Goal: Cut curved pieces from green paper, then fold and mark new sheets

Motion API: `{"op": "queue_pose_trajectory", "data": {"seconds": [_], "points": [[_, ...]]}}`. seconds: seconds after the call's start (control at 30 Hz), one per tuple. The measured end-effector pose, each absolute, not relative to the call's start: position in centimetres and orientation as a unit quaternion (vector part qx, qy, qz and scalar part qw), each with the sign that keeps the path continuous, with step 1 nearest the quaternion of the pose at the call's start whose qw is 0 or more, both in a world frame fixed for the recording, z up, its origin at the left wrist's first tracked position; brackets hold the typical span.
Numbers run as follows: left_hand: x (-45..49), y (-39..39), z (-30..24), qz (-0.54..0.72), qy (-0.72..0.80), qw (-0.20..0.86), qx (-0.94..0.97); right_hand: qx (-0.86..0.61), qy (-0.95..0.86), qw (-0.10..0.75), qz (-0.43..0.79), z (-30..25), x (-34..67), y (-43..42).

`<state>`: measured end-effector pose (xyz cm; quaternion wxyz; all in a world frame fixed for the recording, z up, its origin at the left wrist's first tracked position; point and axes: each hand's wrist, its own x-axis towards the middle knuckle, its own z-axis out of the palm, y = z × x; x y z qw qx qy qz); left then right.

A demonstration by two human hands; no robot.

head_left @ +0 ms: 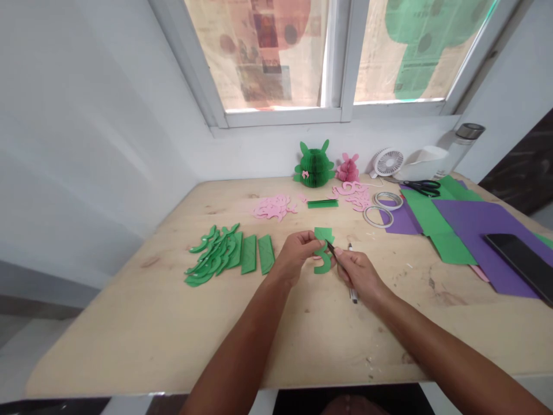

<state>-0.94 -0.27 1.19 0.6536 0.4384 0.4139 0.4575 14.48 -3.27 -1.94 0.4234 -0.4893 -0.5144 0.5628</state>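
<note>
My left hand point(298, 251) pinches a piece of green paper point(322, 266) with a wavy, curved outline, held a little above the table. In my right hand point(356, 270) is a pair of small scissors; their dark blades point(330, 246) point up and left and touch the paper's edge, while my fingers cover the handles. Under my right hand a marker point(353, 295) lies on the table. To the left of my left hand are two green paper rectangles point(266, 253) with drawn lines and a pile of cut green curved pieces point(213, 256).
Pink paper scraps point(273, 207), a green folded strip point(322, 203) and tape rolls point(378, 217) lie farther back. Green point(314, 167) and pink point(348, 168) paper figures stand by the wall near a fan point(387, 162). Black-handled scissors point(425, 187), purple sheets point(488, 230) and a phone point(521, 262) are right.
</note>
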Motion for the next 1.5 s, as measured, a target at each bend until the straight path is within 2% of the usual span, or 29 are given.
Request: {"op": "queue_pose_trajectory", "data": {"seconds": [1.5], "points": [[-0.93, -0.19, 0.95, 0.469, 0.416, 0.647, 0.435, -0.486, -0.512, 0.432, 0.561, -1.8, 14.47, -3.1]]}}
